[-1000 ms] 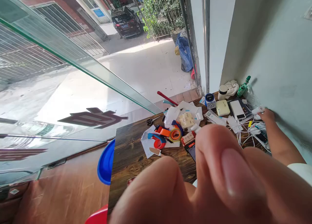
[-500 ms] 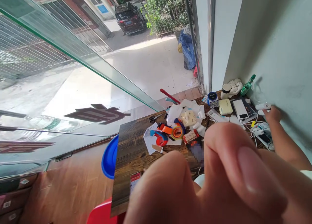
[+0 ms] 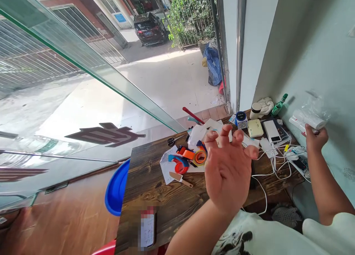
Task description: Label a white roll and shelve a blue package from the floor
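My left hand (image 3: pixel 227 170) is raised over the table with its palm turned up toward me. Its fingers are spread and half curled, and nothing is in them. Off to the right, by the wall, my right hand (image 3: pixel 317 138) grips white rolls (image 3: pixel 307 120), which look like paper rolls, with a clear plastic bag (image 3: pixel 317 103) around them. Behind and left of my left hand lie tape dispensers (image 3: pixel 181 165) in orange, red and blue, on white paper (image 3: pixel 165 168). A knife (image 3: pixel 181 179) with a brown handle rests in front of these dispensers.
On the wooden table (image 3: pixel 144 173) are scissors (image 3: pixel 172 141), a phone (image 3: pixel 147 229), a QR-code speaker (image 3: pixel 242 120), a pale yellow box (image 3: pixel 255 128), a white power bank (image 3: pixel 271 131), a green bottle (image 3: pixel 279 105) and tangled white cables (image 3: pixel 276 164). A glass panel (image 3: pixel 91 75) stands at left.
My left hand has drawn back from close before the camera and opened out. My right hand has lifted the white rolls and their bag from the table's far right corner.
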The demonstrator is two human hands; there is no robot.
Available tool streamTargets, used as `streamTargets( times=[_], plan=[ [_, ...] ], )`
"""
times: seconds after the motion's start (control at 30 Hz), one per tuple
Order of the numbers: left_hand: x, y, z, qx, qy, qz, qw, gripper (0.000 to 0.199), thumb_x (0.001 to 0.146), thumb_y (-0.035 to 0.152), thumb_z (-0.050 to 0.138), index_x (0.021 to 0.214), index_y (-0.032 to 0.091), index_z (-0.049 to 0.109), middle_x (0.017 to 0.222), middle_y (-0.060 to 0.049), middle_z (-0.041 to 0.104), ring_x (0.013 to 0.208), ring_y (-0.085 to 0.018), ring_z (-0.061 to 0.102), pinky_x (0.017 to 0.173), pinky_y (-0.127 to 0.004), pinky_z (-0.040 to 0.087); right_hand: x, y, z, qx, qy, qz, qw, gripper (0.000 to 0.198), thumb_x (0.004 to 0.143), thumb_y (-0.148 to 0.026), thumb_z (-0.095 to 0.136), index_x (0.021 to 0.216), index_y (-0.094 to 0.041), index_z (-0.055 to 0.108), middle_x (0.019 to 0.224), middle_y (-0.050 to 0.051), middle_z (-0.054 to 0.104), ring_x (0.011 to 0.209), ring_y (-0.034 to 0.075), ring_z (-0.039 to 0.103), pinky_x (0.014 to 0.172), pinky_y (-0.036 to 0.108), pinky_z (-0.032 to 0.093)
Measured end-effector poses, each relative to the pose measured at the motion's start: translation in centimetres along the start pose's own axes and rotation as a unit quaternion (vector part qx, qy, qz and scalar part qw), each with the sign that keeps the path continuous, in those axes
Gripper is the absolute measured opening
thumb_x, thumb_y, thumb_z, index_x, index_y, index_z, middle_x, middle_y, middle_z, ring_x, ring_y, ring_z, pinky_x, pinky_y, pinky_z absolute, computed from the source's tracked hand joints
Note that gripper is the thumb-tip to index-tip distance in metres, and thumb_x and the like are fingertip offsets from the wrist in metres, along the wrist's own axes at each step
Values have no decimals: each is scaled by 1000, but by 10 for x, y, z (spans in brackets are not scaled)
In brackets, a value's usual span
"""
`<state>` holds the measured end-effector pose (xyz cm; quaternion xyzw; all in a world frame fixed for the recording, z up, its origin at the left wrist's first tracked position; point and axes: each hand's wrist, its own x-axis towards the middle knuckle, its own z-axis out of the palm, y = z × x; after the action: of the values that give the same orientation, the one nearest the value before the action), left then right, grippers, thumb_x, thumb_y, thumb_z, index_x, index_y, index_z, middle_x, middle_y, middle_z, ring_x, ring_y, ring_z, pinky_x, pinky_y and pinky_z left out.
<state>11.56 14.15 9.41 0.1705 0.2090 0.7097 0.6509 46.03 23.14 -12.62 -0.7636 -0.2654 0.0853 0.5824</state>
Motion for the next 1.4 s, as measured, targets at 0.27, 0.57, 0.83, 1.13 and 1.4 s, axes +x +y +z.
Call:
streamTargets(
  times=[0.27, 0.57, 0.83, 1.13, 1.4],
  plan=[
    [19, -13, -49, -23, 120, -25, 992, 58, 55, 19, 97, 94, 29, 54, 98, 5, 58, 81, -8, 61, 61, -16, 52, -85, -37, 0, 280, -133, 97, 946, 65, 49, -55, 92, 96, -19, 65, 97, 7, 71, 84, 28, 69, 53, 37, 62],
    [6, 4, -76, 23, 183, -54, 981, 71, 51, 7, 92, 104, 28, 49, 98, 3, 58, 81, -8, 62, 65, -14, 50, -178, -56, 11, 325, -319, 210, 865, 60, 46, -49, 99, 92, -21, 72, 87, 6, 76, 76, 27, 71, 46, 30, 59],
    [-42, 39, -167, 145, 204, -90, 964, 61, 44, 11, 98, 93, 22, 64, 92, 2, 69, 75, -6, 64, 69, -12, 55, -247, -62, 31, 309, -487, 232, 783, 57, 51, -52, 98, 91, -23, 70, 81, 3, 72, 66, 22, 65, 43, 28, 53],
    [-171, 121, -297, 267, 426, -107, 858, 55, 32, 23, 104, 72, 20, 67, 92, -3, 79, 95, -23, 76, 78, -18, 61, -346, -61, 51, 256, -666, 258, 652, 66, 51, -67, 92, 91, -21, 66, 67, -1, 62, 50, 13, 49, 39, 23, 38],
    [-205, 190, -266, 539, 416, 37, 732, 43, 59, 57, 90, 88, 28, 78, 83, -1, 78, 70, -22, 72, 66, -27, 61, -423, -67, 41, 191, -798, 209, 533, 61, 54, -63, 93, 87, -19, 67, 73, -1, 63, 61, 13, 52, 52, 22, 41]
  ],
)
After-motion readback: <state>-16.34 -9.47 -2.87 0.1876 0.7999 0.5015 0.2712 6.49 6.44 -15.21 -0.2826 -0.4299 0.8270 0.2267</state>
